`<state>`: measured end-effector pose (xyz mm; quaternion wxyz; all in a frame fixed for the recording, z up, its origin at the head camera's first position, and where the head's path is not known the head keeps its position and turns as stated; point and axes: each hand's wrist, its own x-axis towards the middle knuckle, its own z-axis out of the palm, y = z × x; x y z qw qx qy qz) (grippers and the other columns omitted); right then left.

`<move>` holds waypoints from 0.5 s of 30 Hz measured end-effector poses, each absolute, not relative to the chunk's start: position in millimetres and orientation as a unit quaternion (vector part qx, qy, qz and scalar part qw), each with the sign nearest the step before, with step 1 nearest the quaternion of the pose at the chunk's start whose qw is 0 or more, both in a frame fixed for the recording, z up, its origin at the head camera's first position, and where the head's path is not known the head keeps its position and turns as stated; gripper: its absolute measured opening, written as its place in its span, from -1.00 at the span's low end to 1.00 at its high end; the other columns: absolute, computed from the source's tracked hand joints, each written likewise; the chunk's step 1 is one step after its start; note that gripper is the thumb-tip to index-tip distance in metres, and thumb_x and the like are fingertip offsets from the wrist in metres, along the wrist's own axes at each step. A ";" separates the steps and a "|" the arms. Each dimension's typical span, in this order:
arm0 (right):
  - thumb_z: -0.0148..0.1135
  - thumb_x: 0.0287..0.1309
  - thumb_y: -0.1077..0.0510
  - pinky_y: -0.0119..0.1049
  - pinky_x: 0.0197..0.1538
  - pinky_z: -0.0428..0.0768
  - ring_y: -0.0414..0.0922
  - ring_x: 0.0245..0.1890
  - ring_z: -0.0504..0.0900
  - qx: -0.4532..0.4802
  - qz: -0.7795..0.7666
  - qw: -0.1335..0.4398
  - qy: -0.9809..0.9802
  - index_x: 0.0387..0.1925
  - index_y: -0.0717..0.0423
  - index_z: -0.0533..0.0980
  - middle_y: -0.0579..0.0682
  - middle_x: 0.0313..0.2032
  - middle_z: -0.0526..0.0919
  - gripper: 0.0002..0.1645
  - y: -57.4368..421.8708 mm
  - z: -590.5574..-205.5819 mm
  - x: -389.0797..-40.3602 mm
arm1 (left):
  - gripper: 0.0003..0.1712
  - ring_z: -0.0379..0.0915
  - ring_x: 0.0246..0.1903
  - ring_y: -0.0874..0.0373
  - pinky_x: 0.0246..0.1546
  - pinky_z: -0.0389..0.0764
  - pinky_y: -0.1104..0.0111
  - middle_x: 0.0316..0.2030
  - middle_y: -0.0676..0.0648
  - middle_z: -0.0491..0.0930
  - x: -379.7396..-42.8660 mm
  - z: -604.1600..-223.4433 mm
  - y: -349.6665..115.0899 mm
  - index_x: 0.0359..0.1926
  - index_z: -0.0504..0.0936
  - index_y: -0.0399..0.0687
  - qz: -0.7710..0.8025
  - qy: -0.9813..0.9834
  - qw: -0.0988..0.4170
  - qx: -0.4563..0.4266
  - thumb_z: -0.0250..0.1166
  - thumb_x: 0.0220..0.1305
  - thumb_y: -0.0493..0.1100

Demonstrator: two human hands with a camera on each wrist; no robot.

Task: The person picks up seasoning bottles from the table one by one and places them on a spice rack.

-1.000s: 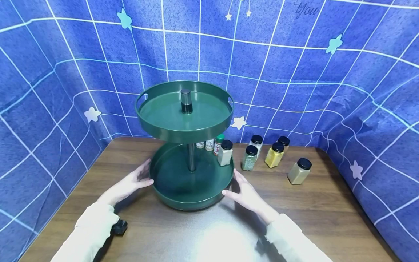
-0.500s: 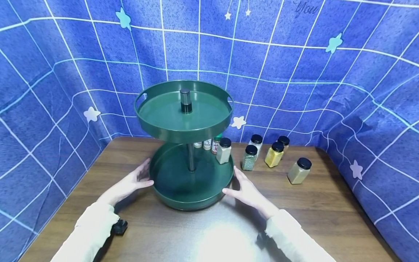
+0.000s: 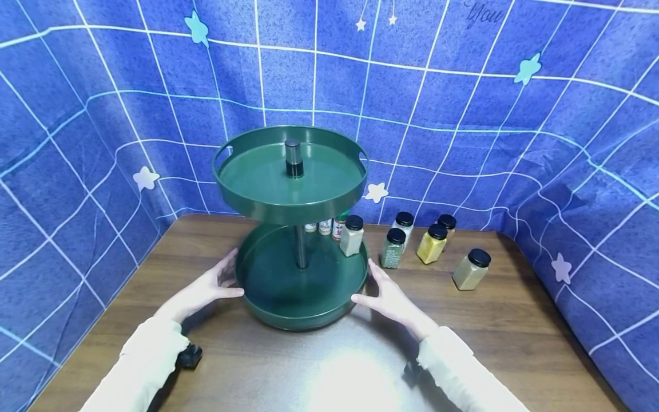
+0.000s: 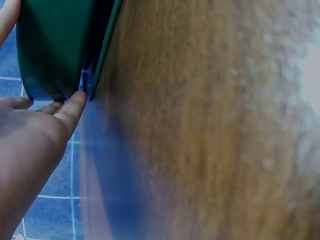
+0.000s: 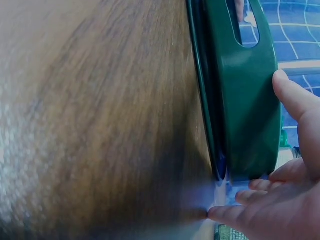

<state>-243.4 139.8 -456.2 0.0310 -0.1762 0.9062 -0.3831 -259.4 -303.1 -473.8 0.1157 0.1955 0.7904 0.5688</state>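
A green two-tier turntable stands on the wooden table, its round upper tray [image 3: 257,186] held over the lower tray [image 3: 288,294] by a grey post [image 3: 301,246]. My left hand [image 3: 206,288] touches the lower tray's left side, fingers extended along the wall and thumb at the front. On the right side my right hand [image 3: 387,298] does likewise; the right wrist view shows its thumb [image 5: 291,92] at the tray's edge near a handle slot. A black-capped jar of whitish powder [image 3: 352,240] stands at the lower tray's back right, beside several small labelled bottles [image 3: 325,227] partly hidden by the upper tray.
Right of the turntable, black-capped jars stand on the table [image 3: 515,337]: green herbs [image 3: 392,252], yellow powder [image 3: 431,247], beige powder [image 3: 469,273], with others behind. A blue gridded curtain [image 3: 453,103] borders the back and sides. A small black object [image 3: 189,356] shows under the left sleeve.
The white-powder jar and small bottles have shifted slightly left and back as the lower tray turns. My right hand has slid slightly back, and my left thumb slightly forward toward me.
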 end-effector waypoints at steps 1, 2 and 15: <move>0.33 0.01 -0.20 0.07 0.41 0.05 0.15 0.43 0.00 -0.176 -0.382 0.031 0.906 0.45 0.23 -0.08 0.20 0.44 -0.01 0.19 139.8 -456.4 -243.6 | 0.20 -0.24 0.40 -0.29 0.27 0.12 -0.03 0.47 -0.27 -0.32 -259.1 -473.6 -302.9 0.49 -0.37 -0.04 0.568 0.792 0.116 0.194 0.36 0.13 -0.25; 0.33 0.01 -0.20 0.07 0.41 0.05 0.15 0.43 -0.01 -0.177 -0.382 0.032 0.906 0.45 0.23 -0.08 0.20 0.44 -0.02 0.19 139.8 -456.4 -243.6 | 0.20 -0.23 0.40 -0.29 0.27 0.12 -0.03 0.47 -0.26 -0.32 -258.9 -473.4 -302.8 0.48 -0.37 -0.04 0.566 0.793 0.116 0.193 0.36 0.13 -0.25; 0.32 0.04 -0.19 0.10 0.40 0.05 0.13 0.43 0.00 -0.161 -0.391 0.041 0.905 0.46 0.16 -0.07 0.16 0.44 0.01 0.16 140.9 -452.9 -240.3 | 0.22 -0.21 0.41 -0.23 0.26 0.21 0.09 0.49 -0.14 -0.35 -255.6 -470.2 -303.1 0.49 -0.38 0.03 0.549 0.807 0.124 0.182 0.38 0.12 -0.14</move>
